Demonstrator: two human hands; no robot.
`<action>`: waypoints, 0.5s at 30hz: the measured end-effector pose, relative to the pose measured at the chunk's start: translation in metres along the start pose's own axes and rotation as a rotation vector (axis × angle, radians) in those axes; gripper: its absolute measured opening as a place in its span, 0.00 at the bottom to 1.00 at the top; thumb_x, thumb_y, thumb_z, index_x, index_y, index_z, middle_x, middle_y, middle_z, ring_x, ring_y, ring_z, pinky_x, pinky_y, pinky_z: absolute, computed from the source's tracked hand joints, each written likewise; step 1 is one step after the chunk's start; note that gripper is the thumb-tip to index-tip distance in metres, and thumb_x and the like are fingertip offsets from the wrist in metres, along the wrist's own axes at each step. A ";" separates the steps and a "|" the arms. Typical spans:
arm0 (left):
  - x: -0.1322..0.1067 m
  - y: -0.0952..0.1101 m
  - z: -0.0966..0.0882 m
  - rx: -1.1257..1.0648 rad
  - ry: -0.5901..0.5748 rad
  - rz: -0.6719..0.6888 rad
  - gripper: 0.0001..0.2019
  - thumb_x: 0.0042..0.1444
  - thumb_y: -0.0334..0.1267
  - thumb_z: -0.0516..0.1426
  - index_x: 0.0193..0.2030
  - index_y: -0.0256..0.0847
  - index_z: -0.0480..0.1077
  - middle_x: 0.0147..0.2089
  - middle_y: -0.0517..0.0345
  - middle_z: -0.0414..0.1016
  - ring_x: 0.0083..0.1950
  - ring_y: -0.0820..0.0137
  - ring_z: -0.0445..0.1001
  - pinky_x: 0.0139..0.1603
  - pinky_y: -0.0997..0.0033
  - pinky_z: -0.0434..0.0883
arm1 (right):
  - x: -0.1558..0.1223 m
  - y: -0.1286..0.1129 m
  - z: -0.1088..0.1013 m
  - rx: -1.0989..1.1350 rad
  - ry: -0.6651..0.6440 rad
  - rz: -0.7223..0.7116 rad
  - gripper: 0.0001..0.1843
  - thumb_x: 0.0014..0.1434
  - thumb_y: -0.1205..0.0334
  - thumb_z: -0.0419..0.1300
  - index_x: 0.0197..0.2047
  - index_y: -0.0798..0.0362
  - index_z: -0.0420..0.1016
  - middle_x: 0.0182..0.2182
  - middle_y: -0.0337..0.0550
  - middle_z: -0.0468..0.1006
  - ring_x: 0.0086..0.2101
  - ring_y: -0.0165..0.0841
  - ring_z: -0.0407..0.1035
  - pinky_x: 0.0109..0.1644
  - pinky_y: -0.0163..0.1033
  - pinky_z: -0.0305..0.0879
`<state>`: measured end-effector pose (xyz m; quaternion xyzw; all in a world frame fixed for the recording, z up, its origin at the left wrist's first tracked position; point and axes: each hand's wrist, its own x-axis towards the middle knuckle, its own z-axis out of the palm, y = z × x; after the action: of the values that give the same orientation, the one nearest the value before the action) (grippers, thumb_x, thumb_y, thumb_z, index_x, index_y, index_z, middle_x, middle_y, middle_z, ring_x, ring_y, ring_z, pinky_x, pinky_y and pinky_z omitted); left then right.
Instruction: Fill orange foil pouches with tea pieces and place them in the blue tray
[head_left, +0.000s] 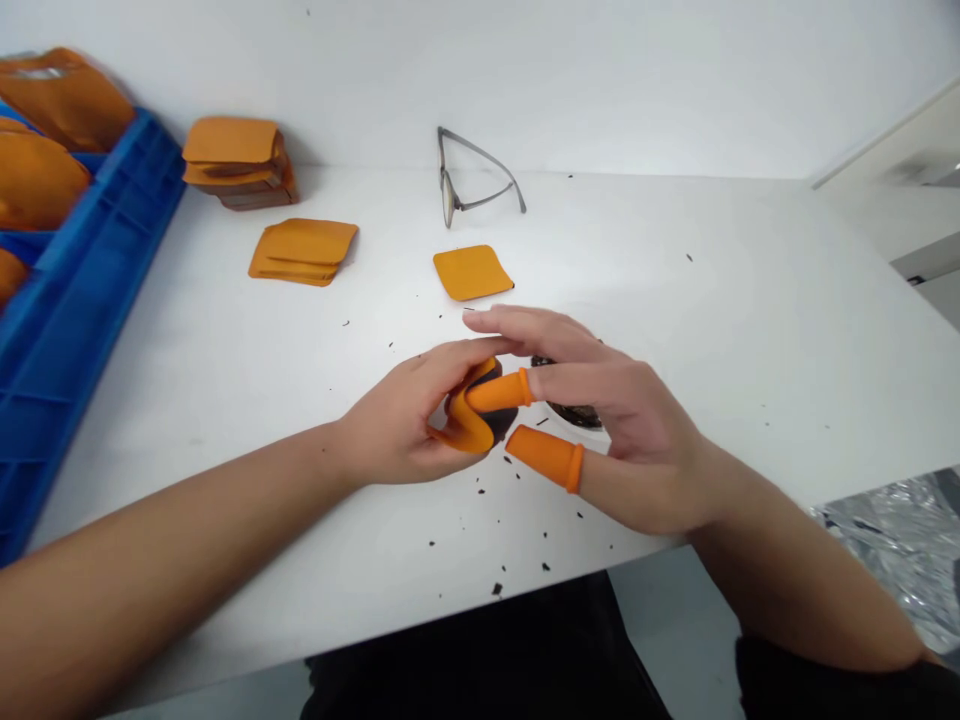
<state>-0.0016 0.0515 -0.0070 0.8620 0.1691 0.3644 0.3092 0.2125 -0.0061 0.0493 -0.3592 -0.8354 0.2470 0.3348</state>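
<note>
Pinching a folded orange rubber piece (469, 420) in a half-closed left hand (397, 415), with a loosely open right hand (630, 420) wearing two orange finger cots (499, 392) and touching it, all well in front of the glasses (472, 175).

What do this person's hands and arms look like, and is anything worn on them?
They are a person's bare arms, with no cables or markings. The right hand wears two orange rubber finger cots, each with a rolled rim at its open end. The left hand shows nothing worn, and neither wrist shows a watch.
</note>
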 end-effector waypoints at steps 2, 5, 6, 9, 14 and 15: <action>0.000 0.001 0.000 0.000 0.003 0.005 0.30 0.55 0.29 0.61 0.65 0.43 0.63 0.49 0.51 0.80 0.39 0.71 0.77 0.40 0.72 0.76 | -0.001 0.001 0.002 0.015 -0.052 0.047 0.17 0.60 0.73 0.58 0.50 0.48 0.78 0.73 0.48 0.59 0.70 0.41 0.60 0.69 0.51 0.67; -0.001 0.000 0.000 -0.032 0.000 -0.006 0.30 0.56 0.26 0.57 0.66 0.43 0.62 0.48 0.52 0.80 0.35 0.73 0.76 0.37 0.73 0.75 | -0.002 0.001 0.007 0.015 -0.041 0.042 0.18 0.61 0.74 0.56 0.51 0.49 0.77 0.76 0.47 0.52 0.72 0.41 0.55 0.72 0.51 0.64; -0.001 0.000 0.000 -0.047 -0.006 -0.015 0.30 0.56 0.26 0.56 0.66 0.43 0.62 0.46 0.53 0.80 0.34 0.73 0.75 0.36 0.73 0.75 | -0.001 0.002 0.009 0.008 -0.032 0.028 0.17 0.62 0.73 0.56 0.50 0.49 0.77 0.76 0.46 0.52 0.72 0.41 0.55 0.72 0.52 0.63; -0.002 -0.001 0.000 -0.088 -0.050 -0.043 0.27 0.56 0.28 0.56 0.65 0.42 0.63 0.40 0.55 0.78 0.32 0.72 0.74 0.33 0.72 0.75 | 0.000 0.003 0.014 -0.059 0.006 -0.020 0.12 0.62 0.71 0.56 0.45 0.49 0.78 0.76 0.43 0.53 0.72 0.43 0.56 0.73 0.56 0.62; -0.002 -0.001 0.000 -0.127 -0.083 -0.075 0.19 0.56 0.35 0.59 0.56 0.43 0.69 0.42 0.54 0.79 0.36 0.69 0.76 0.38 0.68 0.76 | 0.001 0.005 0.017 -0.221 0.063 -0.099 0.09 0.61 0.68 0.59 0.37 0.46 0.78 0.74 0.37 0.56 0.71 0.44 0.56 0.73 0.59 0.62; -0.001 0.000 0.000 -0.136 -0.078 -0.084 0.18 0.56 0.36 0.60 0.54 0.42 0.70 0.42 0.54 0.79 0.36 0.68 0.76 0.38 0.67 0.75 | 0.001 0.006 0.018 -0.232 0.067 -0.115 0.08 0.61 0.69 0.59 0.36 0.46 0.78 0.74 0.36 0.57 0.71 0.44 0.57 0.73 0.59 0.63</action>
<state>-0.0022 0.0509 -0.0081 0.8447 0.1677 0.3281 0.3882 0.2013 -0.0045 0.0345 -0.3552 -0.8659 0.1168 0.3322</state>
